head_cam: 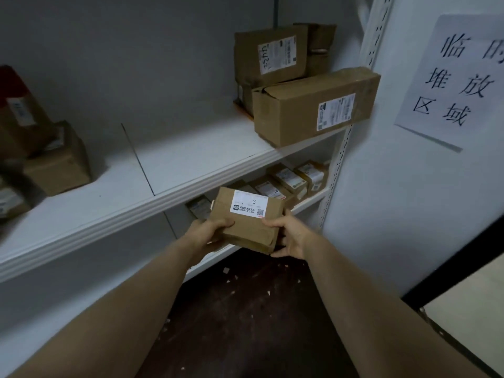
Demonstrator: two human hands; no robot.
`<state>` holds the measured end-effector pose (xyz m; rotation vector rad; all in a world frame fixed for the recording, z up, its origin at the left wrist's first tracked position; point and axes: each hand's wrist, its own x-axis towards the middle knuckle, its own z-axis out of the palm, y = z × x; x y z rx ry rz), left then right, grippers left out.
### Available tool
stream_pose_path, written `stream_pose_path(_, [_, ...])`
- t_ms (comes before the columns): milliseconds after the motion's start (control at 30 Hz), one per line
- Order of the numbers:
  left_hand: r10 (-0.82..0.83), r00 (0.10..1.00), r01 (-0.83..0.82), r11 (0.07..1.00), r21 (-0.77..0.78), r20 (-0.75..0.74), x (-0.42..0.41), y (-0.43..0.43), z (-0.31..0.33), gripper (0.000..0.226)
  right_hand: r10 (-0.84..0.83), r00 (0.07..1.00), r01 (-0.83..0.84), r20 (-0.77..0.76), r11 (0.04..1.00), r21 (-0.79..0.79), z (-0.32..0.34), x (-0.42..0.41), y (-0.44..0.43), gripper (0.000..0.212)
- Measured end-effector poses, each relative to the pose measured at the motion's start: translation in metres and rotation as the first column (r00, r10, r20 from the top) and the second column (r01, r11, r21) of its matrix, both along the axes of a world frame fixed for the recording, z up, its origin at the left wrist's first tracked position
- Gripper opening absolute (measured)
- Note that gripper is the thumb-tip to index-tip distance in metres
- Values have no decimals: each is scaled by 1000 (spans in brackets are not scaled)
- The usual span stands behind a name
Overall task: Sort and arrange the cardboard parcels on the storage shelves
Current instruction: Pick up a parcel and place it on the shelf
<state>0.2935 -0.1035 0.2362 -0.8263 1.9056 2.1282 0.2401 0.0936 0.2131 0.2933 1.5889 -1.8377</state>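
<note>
I hold a small flat cardboard parcel point(246, 227) with a white label marked "3" in both hands, in front of the lower shelf. My left hand point(208, 231) grips its left edge, thumb on top. My right hand point(290, 236) grips its right edge. On the upper white shelf point(174, 170) a long cardboard box point(313, 107) lies at the right end, overhanging the edge, with a brown parcel point(268, 54) standing behind it. Several small labelled parcels point(289, 181) sit in a row on the lower shelf point(308, 203).
More cardboard boxes point(58, 162) are piled at the upper shelf's left end. A white perforated upright point(338, 156) bounds the shelves on the right, beside a white panel with a paper sign point(458, 77). The dark floor point(253, 317) is littered with small scraps.
</note>
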Motion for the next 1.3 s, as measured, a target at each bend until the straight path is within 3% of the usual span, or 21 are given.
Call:
stream_pose_path(100, [134, 991, -136, 982, 129, 19, 4, -12, -19, 52, -2, 1000, 2, 23, 1000, -1, -13, -1, -21, 59])
stream_pose_path(200, [156, 984, -171, 959, 225, 86, 6, -24, -42, 57, 12, 996, -12, 87, 1000, -5, -27, 2, -52, 56])
stream_pose_path(267, [162, 974, -193, 958, 212, 157, 7, -35, -54, 63, 34, 990, -30, 139, 999, -29, -40, 4, -77, 56])
stream_pose_path(400, [113, 958, -170, 964, 205, 265, 5, -62, -75, 42, 127, 973, -133, 194, 991, 18, -64, 3, -127, 62])
stream_pose_path(467, [140, 944, -209, 955, 211, 299, 4, -83, -90, 41, 143, 966, -156, 215, 987, 45, -74, 3, -147, 62])
stream_pose_path(600, [219, 908, -268, 959, 93, 358, -5, -121, -115, 69, 132, 981, -151, 140, 979, 135, -100, -2, -180, 72])
stream_pose_path(667, [280, 892, -300, 954, 1, 356, -12, -136, -126, 61, 120, 988, -133, 93, 979, 156, -111, -5, -194, 80])
stream_pose_path(767, [294, 890, -299, 953, -41, 347, -22, -151, -140, 49, 148, 988, -156, 50, 960, 232, -122, -6, -211, 59])
stream_pose_path(900, [298, 895, -295, 953, -61, 332, -34, -164, -160, 55, 149, 987, -158, 54, 950, 269, -136, -9, -231, 49])
stream_pose_path(1067, [210, 928, -203, 978, -56, 307, -51, -171, -175, 52, 131, 991, -106, -40, 921, 375, -156, -19, -254, 71])
stream_pose_path(1200, [130, 923, -90, 988, -124, 361, -59, -177, -189, 85, 229, 971, -169, -67, 859, 483, -156, -21, -258, 77])
stream_pose_path(1300, [109, 926, -50, 984, -170, 361, -64, -179, -195, 83, 411, 908, -293, -79, 759, 581, -153, -24, -252, 67])
